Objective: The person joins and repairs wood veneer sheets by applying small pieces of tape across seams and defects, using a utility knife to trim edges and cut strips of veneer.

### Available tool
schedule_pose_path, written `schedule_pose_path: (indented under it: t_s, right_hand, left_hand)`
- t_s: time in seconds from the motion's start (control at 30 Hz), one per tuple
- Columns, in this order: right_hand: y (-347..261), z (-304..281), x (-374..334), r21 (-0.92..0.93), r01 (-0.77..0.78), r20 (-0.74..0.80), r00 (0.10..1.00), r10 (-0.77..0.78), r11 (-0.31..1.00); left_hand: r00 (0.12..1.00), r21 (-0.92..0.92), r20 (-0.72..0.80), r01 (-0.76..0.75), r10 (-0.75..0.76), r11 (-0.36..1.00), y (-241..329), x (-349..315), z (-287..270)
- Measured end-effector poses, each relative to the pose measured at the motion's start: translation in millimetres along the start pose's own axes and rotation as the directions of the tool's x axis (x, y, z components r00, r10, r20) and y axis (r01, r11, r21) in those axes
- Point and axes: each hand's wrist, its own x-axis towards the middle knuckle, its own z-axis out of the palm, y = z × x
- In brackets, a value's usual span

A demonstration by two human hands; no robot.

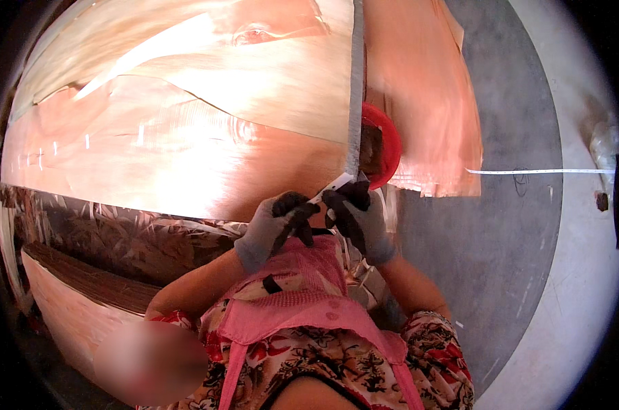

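Note:
Both my hands wear grey gloves with black fingers and meet in front of my apron, at the near right corner of the veneer-covered table. My left hand is closed, pinching the lower end of a slim white piece with a small dark mark; its exact kind is unclear. Close beside it, my right hand is closed too, its bent fingers against the same piece. Beneath and beyond lies a thin wood veneer sheet with a knot pattern, overlapped by a paler sheet.
A red bucket with dark contents stands just past the table's grey edge strip. More veneer lies to its right. A white strip crosses the grey floor. Wood scraps and a veneer stack are at lower left.

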Motion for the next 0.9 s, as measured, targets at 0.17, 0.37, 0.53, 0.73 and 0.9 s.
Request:
schedule_pose_path:
  t_s: [0.17, 0.37, 0.53, 0.73, 0.9]
  right_hand:
    - [24.2, -22.0, 26.0, 0.112, 0.035, -0.056, 0.998, -0.029, 0.993]
    - [-1.2, -73.8, 68.9, -0.206, 0.351, -0.201, 0.898, -0.391, 0.913]
    - [-3.4, -74.5, 69.3, -0.829, 0.555, 0.374, 0.639, -0.672, 0.066]
    - [3.5, -55.5, 89.9, -0.812, 0.582, 0.509, 0.681, -0.527, -0.033]
    - [27.4, -56.1, 105.6, -0.819, 0.497, 0.574, 0.723, -0.385, -0.287]
  left_hand:
    - [0.996, 0.097, 0.085, 0.006, -0.015, 0.995, -9.7, 22.5, -11.6]
    - [0.99, 0.043, -0.128, 0.063, -0.057, 0.997, -8.4, 73.8, -17.9]
    - [0.978, -0.029, -0.204, 0.037, -0.042, 0.999, -9.3, 101.2, -17.9]
    - [0.964, -0.084, -0.264, 0.016, -0.038, 0.996, -18.3, 106.1, -17.9]
    - [0.97, 0.012, -0.241, -0.007, 0.01, 1.0, -15.8, 106.7, -21.6]
